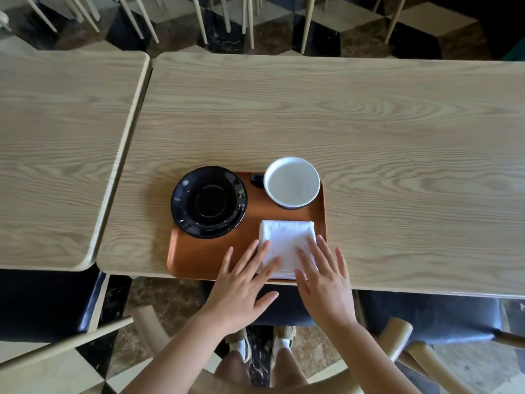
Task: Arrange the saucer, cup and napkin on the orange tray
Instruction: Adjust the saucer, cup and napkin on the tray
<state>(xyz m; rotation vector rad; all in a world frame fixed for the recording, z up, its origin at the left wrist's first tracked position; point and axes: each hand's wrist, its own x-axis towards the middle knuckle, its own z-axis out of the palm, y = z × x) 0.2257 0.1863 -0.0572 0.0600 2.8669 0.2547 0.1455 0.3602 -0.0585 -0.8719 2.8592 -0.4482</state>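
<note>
An orange tray (210,255) lies at the near edge of the wooden table. A black saucer (208,201) sits on its far left part, overhanging the tray's left rim. At the far right of the tray a cup (291,182), white inside with a dark handle on its left, stands upright. A folded white napkin (285,240) lies flat on the near right part. My left hand (243,282) and my right hand (324,275) rest flat with fingers spread, their fingertips on the napkin's near left and near right parts. Neither hand grips anything.
A second wooden table (56,149) stands to the left across a narrow gap. Wooden chairs with dark seats (426,317) stand below the near edge. Pale chair legs (250,21) rise beyond the far edge. My feet (261,342) show on the patterned floor.
</note>
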